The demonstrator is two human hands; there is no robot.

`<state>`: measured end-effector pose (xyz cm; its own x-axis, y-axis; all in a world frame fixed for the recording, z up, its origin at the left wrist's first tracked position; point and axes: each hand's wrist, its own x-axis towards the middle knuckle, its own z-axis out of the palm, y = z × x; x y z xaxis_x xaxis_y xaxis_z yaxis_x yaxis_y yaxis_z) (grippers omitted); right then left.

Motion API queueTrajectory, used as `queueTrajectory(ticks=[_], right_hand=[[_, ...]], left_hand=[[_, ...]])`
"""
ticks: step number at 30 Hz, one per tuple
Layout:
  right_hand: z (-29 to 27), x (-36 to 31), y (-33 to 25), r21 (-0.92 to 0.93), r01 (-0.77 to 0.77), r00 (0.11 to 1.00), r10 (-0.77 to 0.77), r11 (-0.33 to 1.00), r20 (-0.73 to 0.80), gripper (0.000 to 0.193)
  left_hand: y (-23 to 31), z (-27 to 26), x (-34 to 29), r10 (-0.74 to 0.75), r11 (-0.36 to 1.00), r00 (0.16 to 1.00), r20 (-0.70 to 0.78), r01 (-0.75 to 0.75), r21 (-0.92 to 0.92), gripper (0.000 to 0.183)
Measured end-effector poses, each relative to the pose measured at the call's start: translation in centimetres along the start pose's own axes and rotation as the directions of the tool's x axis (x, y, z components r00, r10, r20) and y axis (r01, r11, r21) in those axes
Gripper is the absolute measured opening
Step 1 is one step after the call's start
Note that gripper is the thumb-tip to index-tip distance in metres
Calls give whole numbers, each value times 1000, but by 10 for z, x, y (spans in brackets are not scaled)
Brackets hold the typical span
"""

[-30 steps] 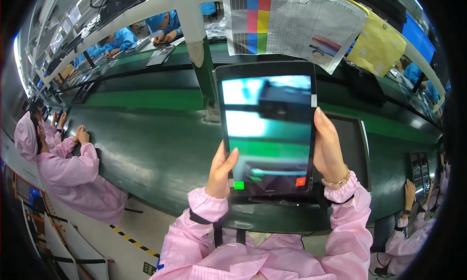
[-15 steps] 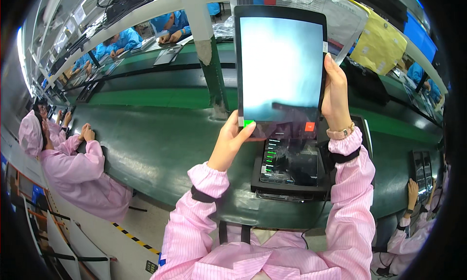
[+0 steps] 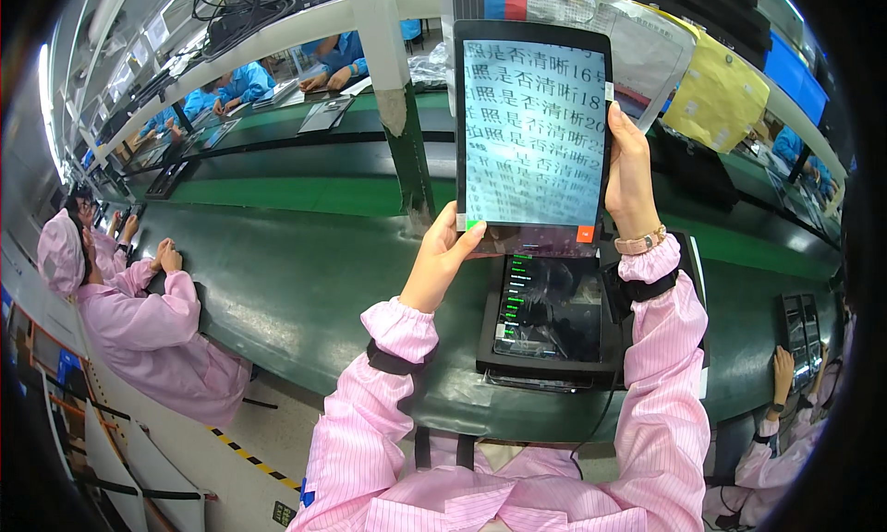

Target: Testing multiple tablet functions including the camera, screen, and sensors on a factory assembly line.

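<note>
A black-framed tablet [image 3: 534, 135] is held upright above the bench, its lit screen showing rows of dark printed characters on pale blue. My left hand [image 3: 438, 259] grips its lower left corner, the thumb lying over the green patch at the screen's bottom edge. Around the right edge is wrapped my right hand [image 3: 632, 174], its thumb pointing up along the frame. Below, a second tablet [image 3: 549, 306] with a dark screen and lines of green and white text lies in a black tray [image 3: 554, 369]. The held tablet's bottom edge overlaps the top of that one in view.
The green bench [image 3: 333, 292] runs left to right, with a white and green post [image 3: 393, 98] rising behind it. Printed sheets and a yellow bag [image 3: 716, 93] hang behind the tablet. Pink-clad co-workers sit left [image 3: 139, 310] and right; blue-clad ones work beyond. A cable hangs from the tray.
The held tablet's screen went from a blurred white glow to readable rows of characters. The tablet shifted slightly, and both hands keep their hold.
</note>
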<state>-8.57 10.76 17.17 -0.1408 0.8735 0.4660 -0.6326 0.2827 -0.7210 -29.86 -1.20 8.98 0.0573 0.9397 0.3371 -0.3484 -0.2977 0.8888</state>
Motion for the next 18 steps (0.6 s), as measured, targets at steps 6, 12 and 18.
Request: queueTrajectory(ticks=[6,12,18], right_hand=[[5,-22,-9,4,-2,1000,2,1000,-30,29],[3,-71,-15,-101,-59,998,58,993,-15,28],[-9,-105,-17,-175,-75,997,75,982,-7,30]], left_hand=[[12,9,-8,-30,994,999,-45,35,101,39],[25,26,-9,73,995,992,-100,-66,71,37],[27,37,-12,155,986,974,-165,-141,91,26]])
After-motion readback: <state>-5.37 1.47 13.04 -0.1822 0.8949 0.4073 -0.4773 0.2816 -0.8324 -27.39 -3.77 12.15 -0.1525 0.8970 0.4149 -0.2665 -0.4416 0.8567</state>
